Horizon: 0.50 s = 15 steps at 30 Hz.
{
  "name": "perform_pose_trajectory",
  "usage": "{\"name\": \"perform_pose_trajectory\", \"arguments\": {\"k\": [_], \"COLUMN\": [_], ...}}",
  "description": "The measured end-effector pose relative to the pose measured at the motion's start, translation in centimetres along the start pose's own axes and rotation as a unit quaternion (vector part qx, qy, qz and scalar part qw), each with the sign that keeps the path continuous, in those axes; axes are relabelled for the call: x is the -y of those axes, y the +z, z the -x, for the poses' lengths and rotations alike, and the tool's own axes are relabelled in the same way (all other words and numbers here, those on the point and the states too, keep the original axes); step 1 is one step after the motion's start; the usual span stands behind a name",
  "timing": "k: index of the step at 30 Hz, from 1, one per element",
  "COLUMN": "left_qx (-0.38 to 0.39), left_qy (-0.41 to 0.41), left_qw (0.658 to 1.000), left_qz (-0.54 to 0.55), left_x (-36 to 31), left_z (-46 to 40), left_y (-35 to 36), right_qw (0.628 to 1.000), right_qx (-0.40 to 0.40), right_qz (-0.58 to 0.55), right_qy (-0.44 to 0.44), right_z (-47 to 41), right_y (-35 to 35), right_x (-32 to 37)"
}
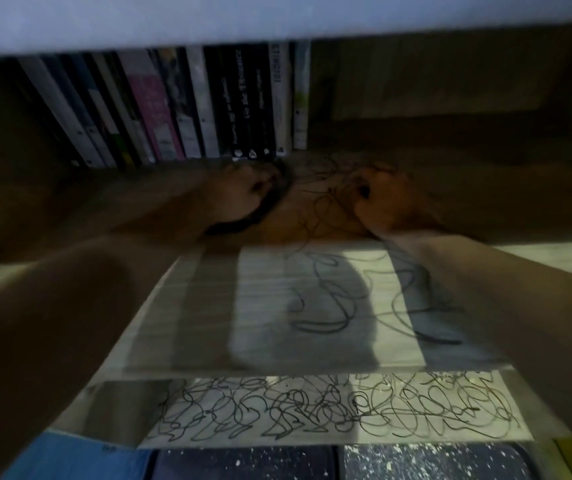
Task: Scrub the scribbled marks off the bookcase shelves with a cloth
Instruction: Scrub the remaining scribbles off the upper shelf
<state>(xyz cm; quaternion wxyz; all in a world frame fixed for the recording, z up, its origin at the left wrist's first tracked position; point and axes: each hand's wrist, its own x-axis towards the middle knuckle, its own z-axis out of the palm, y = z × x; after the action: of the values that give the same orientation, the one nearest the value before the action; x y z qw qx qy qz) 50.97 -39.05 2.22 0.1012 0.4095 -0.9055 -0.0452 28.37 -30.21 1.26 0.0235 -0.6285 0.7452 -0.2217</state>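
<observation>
I am reaching with both arms deep into a pale wood-grain shelf [263,306]. My left hand [243,195] grips a dark cloth [267,209] and presses it on the shelf in the shadowed back. My right hand [388,202] rests as a fist on the shelf to the right of the cloth, with nothing visible in it. Black scribbled marks [329,306] run from between my hands forward across the right half of the shelf. A lower shelf [111,407] below the front edge is densely covered with scribbles [329,410]. The view is blurred.
A row of upright books [187,109] stands at the back left of the shelf, just behind my left hand. The board above [277,19] hangs low overhead. Blue and dark speckled book tops [243,462] lie at the bottom edge.
</observation>
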Motion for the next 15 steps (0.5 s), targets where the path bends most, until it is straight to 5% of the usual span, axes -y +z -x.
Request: {"name": "perform_pose_trajectory", "arguments": {"k": [2, 7, 12, 15], "left_qx": [-0.056, -0.072, -0.019, -0.060], "left_qy": [-0.056, 0.056, -0.161, 0.003], "left_qw": [0.995, 0.996, 0.987, 0.998], "left_qz": [-0.065, -0.005, -0.020, 0.006], "left_x": [-0.9, -3.4, -2.7, -5.4], "left_z": [-1.0, 1.8, -2.3, 2.2], "left_y": [0.7, 1.8, 0.3, 1.4], "right_qw": [1.000, 0.999, 0.999, 1.000], "right_qx": [0.002, 0.027, 0.026, 0.015], "right_qz": [0.003, 0.018, 0.004, 0.005], "right_qy": [0.008, 0.033, 0.030, 0.017], "right_z": [0.0, -0.3, -0.2, -0.4], "right_y": [0.1, 0.6, 0.3, 0.3], "right_x": [-0.1, -0.2, -0.3, -0.3]}}
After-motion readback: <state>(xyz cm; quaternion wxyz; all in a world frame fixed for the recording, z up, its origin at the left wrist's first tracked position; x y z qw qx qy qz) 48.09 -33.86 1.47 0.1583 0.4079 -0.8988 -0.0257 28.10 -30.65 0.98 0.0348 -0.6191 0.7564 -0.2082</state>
